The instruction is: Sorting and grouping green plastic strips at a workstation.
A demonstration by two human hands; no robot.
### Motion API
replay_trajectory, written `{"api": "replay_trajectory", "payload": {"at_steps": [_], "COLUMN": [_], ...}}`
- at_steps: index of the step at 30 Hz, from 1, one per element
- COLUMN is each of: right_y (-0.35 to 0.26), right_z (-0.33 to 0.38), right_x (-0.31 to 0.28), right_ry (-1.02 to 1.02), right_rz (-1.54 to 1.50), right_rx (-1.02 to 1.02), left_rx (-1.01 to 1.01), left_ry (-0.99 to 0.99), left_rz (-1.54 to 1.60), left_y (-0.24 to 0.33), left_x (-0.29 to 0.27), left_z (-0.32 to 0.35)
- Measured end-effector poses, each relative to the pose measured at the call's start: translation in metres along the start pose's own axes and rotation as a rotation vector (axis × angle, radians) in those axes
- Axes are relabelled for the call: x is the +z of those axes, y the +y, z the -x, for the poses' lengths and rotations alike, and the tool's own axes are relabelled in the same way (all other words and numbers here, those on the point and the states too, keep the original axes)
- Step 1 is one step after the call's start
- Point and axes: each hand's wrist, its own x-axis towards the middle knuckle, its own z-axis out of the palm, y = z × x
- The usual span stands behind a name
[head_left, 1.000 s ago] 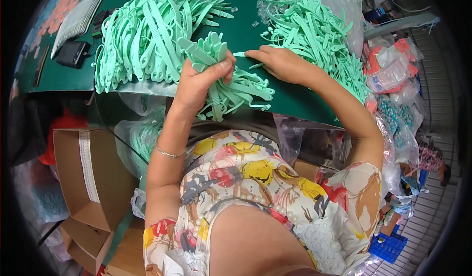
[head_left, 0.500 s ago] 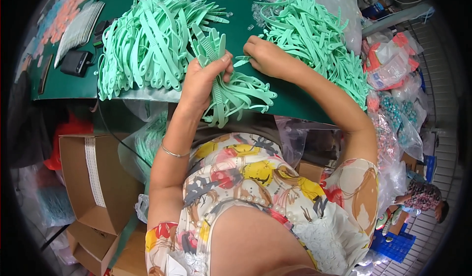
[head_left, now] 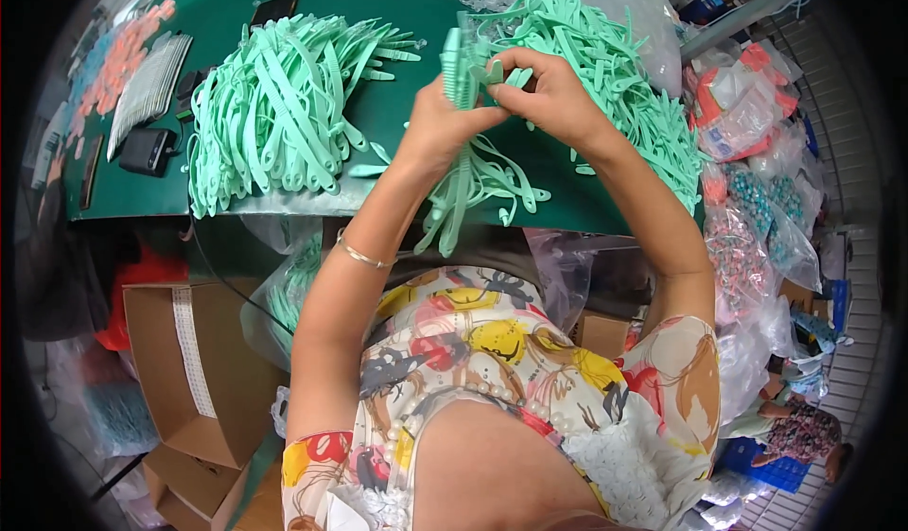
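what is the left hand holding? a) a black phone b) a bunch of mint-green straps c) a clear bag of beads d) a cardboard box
b: the left hand is closed round a bunch of mint-green straps, their ends hanging down below it, while the right hand meets it at the top of the bunch.

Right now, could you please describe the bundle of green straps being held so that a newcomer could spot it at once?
Start at the green table with its two heaps of mint-green straps. Between them, the left hand grips a bundle of straps. Unlike the loose heaps, it is gathered tight, its tails hanging over the table's near edge.
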Motion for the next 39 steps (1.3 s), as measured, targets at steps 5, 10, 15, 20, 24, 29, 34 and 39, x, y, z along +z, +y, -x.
{"api": "replay_trajectory", "payload": {"at_steps": [5,10,15,20,24,29,34,39], "right_y": [-0.003,0.028,0.087,0.107,0.102,0.076,0.028,0.039], "right_z": [0.005,0.003,0.023,0.024,0.022,0.026,0.016,0.015], "right_x": [-0.015,-0.048,-0.047,-0.048,-0.047,-0.034,-0.005,0.036], "right_ry": [0.037,0.069,0.118,0.141,0.127,0.183,-0.055,-0.235], "right_rz": [-0.126,0.237,0.906,0.97,0.968,0.985,0.553,0.524], "right_rx": [0.136,-0.217,-0.307,-0.274,-0.22,-0.237,-0.319,-0.445], "left_rx": [-0.01,0.076,0.222,0.297,0.383,0.397,0.388,0.41], "left_ry": [-0.127,-0.063,-0.123,-0.113,-0.247,-0.285,-0.345,-0.513], "left_rz": [-0.016,-0.093,0.021,0.355,0.484,0.474,0.471,0.483], "left_y": [-0.008,-0.009,0.0,0.024,0.028,0.024,0.023,0.03], "left_x": [0.017,0.01,0.007,-0.007,-0.035,-0.056,-0.067,-0.067], "left_z": [-0.019,-0.021,-0.026,-0.019,-0.018,0.001,0.019,0.028]}}
